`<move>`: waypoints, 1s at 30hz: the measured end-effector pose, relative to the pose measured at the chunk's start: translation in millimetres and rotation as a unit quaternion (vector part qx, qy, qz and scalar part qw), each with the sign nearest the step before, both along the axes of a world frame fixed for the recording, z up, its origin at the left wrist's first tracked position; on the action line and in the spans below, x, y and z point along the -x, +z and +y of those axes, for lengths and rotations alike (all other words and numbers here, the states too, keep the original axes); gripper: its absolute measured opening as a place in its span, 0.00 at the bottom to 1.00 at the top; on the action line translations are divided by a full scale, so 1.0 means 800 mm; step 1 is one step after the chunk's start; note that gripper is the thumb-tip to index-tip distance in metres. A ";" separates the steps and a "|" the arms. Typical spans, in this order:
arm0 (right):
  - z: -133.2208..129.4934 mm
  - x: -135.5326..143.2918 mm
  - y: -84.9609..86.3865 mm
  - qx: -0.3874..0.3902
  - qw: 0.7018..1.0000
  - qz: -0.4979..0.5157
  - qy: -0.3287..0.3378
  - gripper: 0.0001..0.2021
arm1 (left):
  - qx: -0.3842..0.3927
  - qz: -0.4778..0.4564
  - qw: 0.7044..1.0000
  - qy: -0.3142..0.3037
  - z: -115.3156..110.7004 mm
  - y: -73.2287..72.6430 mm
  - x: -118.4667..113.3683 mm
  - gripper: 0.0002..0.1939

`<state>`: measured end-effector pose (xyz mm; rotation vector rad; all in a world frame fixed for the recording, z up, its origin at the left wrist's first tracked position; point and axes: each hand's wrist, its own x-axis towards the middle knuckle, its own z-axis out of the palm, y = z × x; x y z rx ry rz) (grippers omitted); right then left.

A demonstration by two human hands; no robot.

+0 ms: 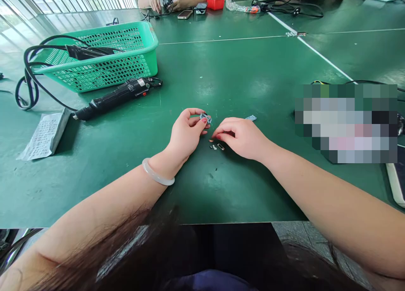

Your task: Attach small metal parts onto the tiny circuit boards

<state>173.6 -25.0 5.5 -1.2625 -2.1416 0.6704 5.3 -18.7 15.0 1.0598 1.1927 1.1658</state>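
Note:
My left hand (188,130) is closed, with thumb and fingers pinching a small grey-blue part with cut-outs (205,118) just above the green table. What the part is, I cannot make out. Close to its right, my right hand (242,137) rests low over the table, its thumb and forefinger drawn together at the tips. Anything between those fingertips is too small to name. Just below them lie several tiny pieces, among them a little dark rectangular frame (220,146) and pale bits (214,147). Behind my right hand lies another flat grey-blue piece (251,118).
On the left are a green mesh basket (148,55) with cables, a black electric screwdriver (117,97) and a paper-wrapped block (46,135). A blurred-out patch (348,122) covers the right. Across the table are a person's hands (179,3), a red box (215,2) and cables (287,6).

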 end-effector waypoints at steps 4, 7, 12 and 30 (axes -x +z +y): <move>-0.002 -0.001 0.002 0.002 0.999 -0.030 0.025 0.05 | -0.006 0.010 1.000 -0.005 -0.001 0.000 0.001 0.06; -0.004 0.001 0.001 0.004 0.997 -0.057 0.043 0.05 | -0.011 0.019 1.000 -0.014 -0.001 -0.001 0.002 0.06; -0.005 0.002 0.002 0.000 0.998 -0.053 0.032 0.06 | -0.011 0.024 0.999 -0.023 -0.001 -0.002 0.002 0.06; -0.009 -0.005 0.014 -0.106 0.980 0.096 -0.137 0.05 | -0.064 0.079 0.984 -0.147 -0.004 -0.007 0.005 0.06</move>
